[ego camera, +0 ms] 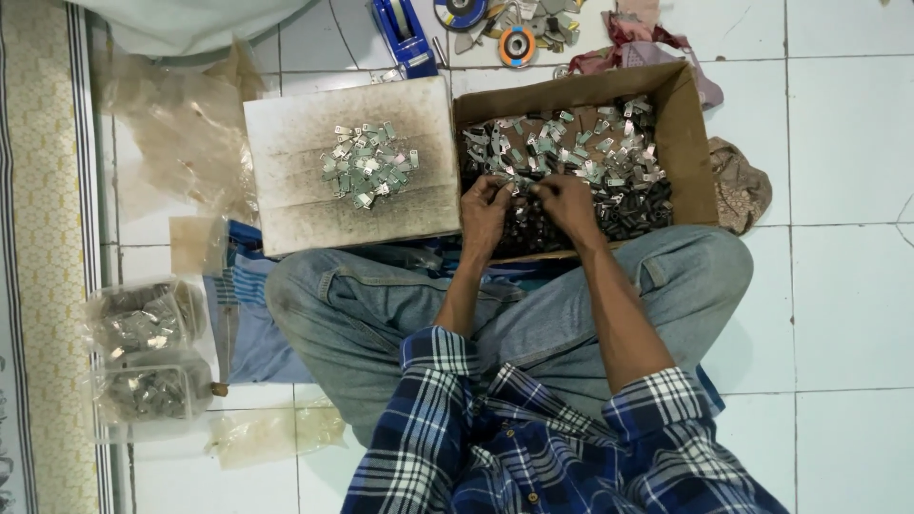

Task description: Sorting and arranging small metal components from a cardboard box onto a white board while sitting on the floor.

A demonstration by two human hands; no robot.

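An open cardboard box [690, 143] lies on the tiled floor in front of my crossed legs, full of several small metal clips [609, 162]. My left hand [484, 211] and my right hand [564, 202] meet over the near left part of the box, fingertips pinched together on a small metal piece [522, 188]. Left of the box a flat, stained cardboard board [286, 181] carries a loose heap of shiny metal pieces [369, 164].
Clear plastic bags of metal parts [148, 357] sit at the left beside a patterned mat [43, 257]. A blue tape dispenser [402, 33], grinding discs [516, 45] and crumpled cloth [647, 48] lie beyond the box. More cloth [741, 186] is at its right.
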